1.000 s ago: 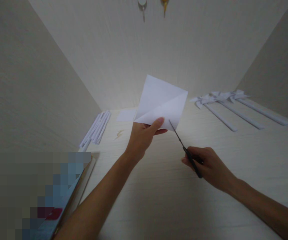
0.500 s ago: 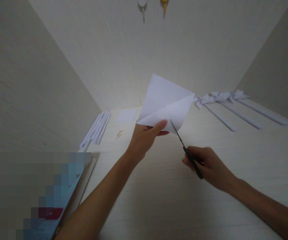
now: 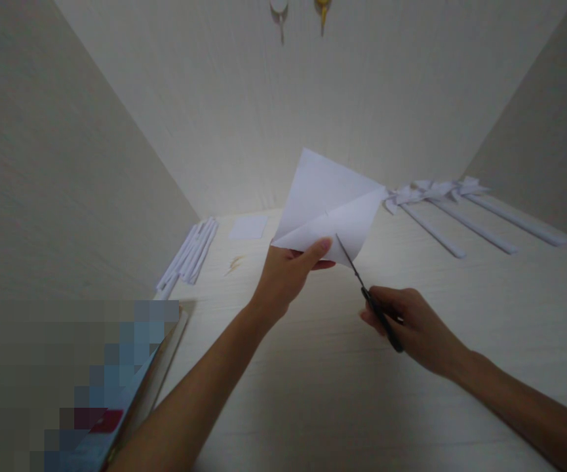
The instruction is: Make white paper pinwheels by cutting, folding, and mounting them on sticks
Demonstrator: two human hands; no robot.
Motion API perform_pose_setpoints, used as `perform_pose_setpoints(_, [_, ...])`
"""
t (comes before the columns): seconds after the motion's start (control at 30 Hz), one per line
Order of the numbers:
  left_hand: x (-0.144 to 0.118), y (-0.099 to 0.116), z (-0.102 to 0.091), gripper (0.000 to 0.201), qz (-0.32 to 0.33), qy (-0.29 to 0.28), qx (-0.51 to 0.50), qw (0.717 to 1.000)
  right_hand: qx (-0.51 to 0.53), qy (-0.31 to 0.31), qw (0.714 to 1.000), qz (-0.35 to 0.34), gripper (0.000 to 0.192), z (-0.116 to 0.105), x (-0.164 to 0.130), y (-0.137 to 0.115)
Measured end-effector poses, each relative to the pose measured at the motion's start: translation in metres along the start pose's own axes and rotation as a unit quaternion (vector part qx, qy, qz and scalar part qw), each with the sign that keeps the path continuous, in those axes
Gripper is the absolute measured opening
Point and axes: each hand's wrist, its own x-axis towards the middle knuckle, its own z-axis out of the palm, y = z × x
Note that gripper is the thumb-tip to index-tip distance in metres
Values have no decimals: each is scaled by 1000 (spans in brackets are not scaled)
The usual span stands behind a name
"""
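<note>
- Above the tabletop (image 3: 332, 387), your left hand (image 3: 288, 272) is pinching the white sheet (image 3: 332, 180), thumb on top; for clean cutting, try steadying it close beside the cut.
- Its crease (image 3: 352, 204) is running from near left to far right.
- Your right hand (image 3: 411, 324) is gripping the scissors (image 3: 368, 299) by their handles; their long axis is slanting far-left, tips pointing away from you over the sheet's near part.

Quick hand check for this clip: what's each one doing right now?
Left hand: closed, pinching the creased white paper with the thumb on top.
Right hand: closed around the handles of the scissors.
</note>
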Motion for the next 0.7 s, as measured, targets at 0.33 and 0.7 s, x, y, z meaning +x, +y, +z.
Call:
perform_pose_setpoints(0.33, [0, 0, -1, 30, -2, -2, 5, 1000, -12, 8, 1000, -11, 36, 0, -1, 0])
perform_pose_setpoints(0.7, [-1, 2, 0, 33, -3, 9, 0, 1000, -22, 13, 1000, -7, 36, -1, 0, -1])
